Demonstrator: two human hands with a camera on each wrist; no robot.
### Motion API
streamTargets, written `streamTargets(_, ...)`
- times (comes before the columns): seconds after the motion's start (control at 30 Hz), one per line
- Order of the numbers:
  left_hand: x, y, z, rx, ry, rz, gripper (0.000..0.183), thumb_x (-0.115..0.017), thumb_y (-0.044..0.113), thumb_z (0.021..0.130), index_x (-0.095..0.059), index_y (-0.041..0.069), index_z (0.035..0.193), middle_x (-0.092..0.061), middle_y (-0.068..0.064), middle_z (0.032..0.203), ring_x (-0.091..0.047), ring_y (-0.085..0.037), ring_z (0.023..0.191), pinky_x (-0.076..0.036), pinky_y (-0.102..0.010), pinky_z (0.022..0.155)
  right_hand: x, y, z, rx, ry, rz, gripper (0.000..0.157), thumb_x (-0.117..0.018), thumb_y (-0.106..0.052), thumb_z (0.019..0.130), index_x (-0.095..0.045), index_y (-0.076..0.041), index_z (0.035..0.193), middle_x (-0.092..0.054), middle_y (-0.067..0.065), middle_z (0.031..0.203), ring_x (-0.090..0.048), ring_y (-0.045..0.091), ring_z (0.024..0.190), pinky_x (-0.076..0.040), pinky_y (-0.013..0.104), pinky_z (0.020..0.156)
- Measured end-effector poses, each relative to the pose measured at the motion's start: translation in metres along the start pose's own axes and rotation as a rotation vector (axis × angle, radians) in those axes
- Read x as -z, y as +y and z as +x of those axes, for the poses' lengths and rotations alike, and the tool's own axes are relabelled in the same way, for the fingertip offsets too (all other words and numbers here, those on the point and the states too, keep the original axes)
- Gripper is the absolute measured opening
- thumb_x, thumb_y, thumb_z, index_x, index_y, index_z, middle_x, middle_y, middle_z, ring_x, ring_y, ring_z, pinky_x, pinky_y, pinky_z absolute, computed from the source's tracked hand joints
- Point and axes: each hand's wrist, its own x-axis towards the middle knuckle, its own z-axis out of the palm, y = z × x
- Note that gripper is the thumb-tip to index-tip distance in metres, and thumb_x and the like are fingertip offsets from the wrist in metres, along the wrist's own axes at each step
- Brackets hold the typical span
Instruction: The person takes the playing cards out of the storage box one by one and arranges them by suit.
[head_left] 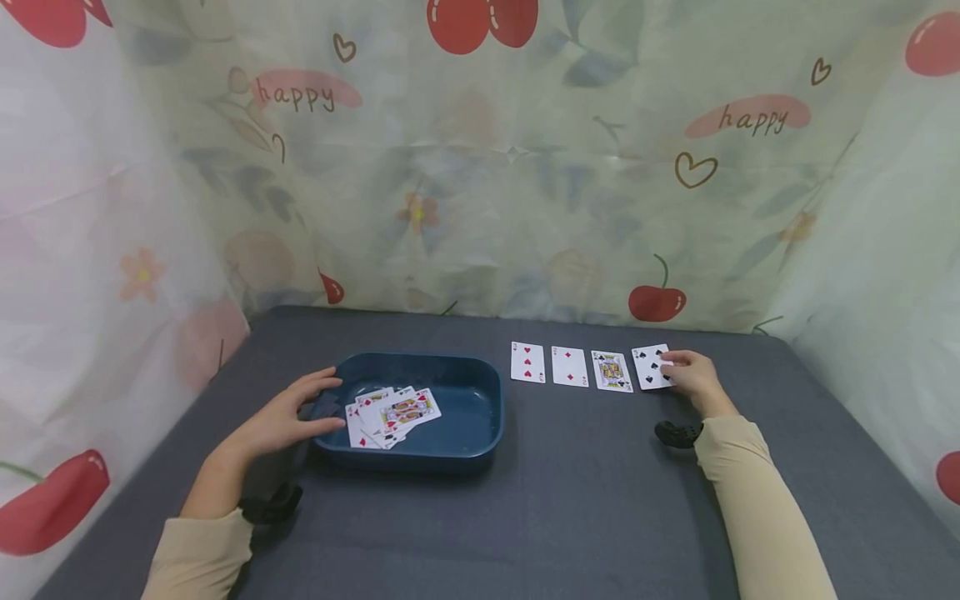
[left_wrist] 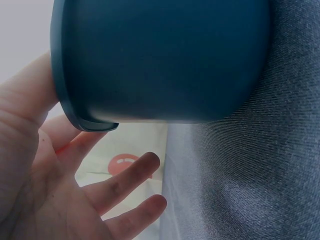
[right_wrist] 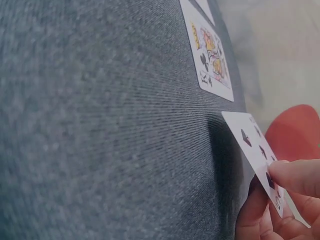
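Observation:
My right hand [head_left: 697, 379] pinches a spade playing card [head_left: 649, 367] between thumb and fingers at its right side. In the right wrist view this card [right_wrist: 255, 145] is tilted, with a shadow on the cloth beneath it. Left of it lie a king of clubs [head_left: 612, 372], a two of diamonds [head_left: 569, 367] and a three of hearts [head_left: 527, 362], face up in a row. My left hand [head_left: 281, 417] rests at the left end of a dark blue tray [head_left: 480, 450], thumb over the rim, other fingers spread. Several overlapping cards [head_left: 405, 410] lie face up inside the tray.
A dark grey cloth [head_left: 570, 500] covers the table. A pale patterned curtain [head_left: 510, 208] stands behind it and along both sides. Black wrist straps [head_left: 272, 505] show below the hands.

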Motion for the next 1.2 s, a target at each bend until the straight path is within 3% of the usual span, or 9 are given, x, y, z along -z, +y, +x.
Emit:
streamTargets(0.33,0.000,-0.002,0.000,-0.004,0.000,-0.002,0.070,-0.066,0.038,0.085,-0.039,0.002,0.139,-0.022,-0.023,0.152,-0.034,-0.051,0.129,-0.033,-0.064,0.101,-0.002,0.000,-0.001,-0.006,-0.005,0.002,0.040,-0.052,-0.004,0.087,-0.048,0.013,0.123,-0.052,0.016,0.100,-0.048,0.004,0.070,-0.046,0.014,0.058)
streamTargets(0.43,0.000,-0.002,0.000,-0.004,0.000,0.000,0.070,-0.066,0.039,0.085,-0.039,0.003,0.139,-0.022,-0.023,0.152,-0.034,-0.051,0.130,-0.033,-0.065,0.102,-0.002,-0.001,-0.003,-0.007,-0.001,-0.013,0.039,-0.052,-0.004,0.087,-0.049,0.013,0.122,-0.054,0.020,0.103,-0.050,0.007,0.073,-0.047,0.015,0.059)
streamTargets(0.6,0.000,-0.001,0.000,-0.007,0.001,0.007,0.070,-0.066,0.039,0.085,-0.039,0.002,0.139,-0.022,-0.023,0.152,-0.034,-0.050,0.130,-0.033,-0.064,0.101,-0.002,-0.004,-0.005,-0.013,0.020,-0.135,0.038,-0.050,-0.010,0.089,-0.051,0.012,0.120,-0.053,0.029,0.115,-0.053,0.020,0.085,-0.043,0.018,0.060)
streamTargets(0.87,0.000,0.000,0.000,-0.004,0.001,0.007,0.070,-0.066,0.038,0.085,-0.039,0.002,0.139,-0.022,-0.023,0.152,-0.034,-0.051,0.130,-0.033,-0.065,0.101,-0.006,-0.020,-0.012,0.030,0.096,-0.306,0.033,-0.050,-0.014,0.089,-0.055,0.009,0.113,-0.055,0.031,0.114,-0.054,0.036,0.094,-0.044,0.035,0.069)
streamTargets(1.03,0.000,0.000,0.000,-0.004,0.000,0.004,0.070,-0.066,0.038,0.085,-0.039,0.002,0.139,-0.022,-0.023,0.152,-0.034,-0.050,0.130,-0.032,-0.065,0.102,-0.017,-0.043,-0.017,0.119,0.034,-0.298,0.034,-0.049,-0.015,0.091,-0.054,0.008,0.116,-0.053,0.031,0.119,-0.053,0.041,0.105,-0.047,0.043,0.080)
streamTargets(1.2,0.000,0.000,0.000,-0.006,-0.001,0.000,0.071,-0.066,0.038,0.084,-0.039,0.002,0.139,-0.022,-0.023,0.152,-0.034,-0.051,0.130,-0.032,-0.065,0.102,-0.035,-0.075,-0.028,0.223,-0.089,-0.252,0.035,-0.049,-0.016,0.094,-0.052,0.006,0.121,-0.052,0.030,0.125,-0.050,0.042,0.115,-0.045,0.050,0.092)
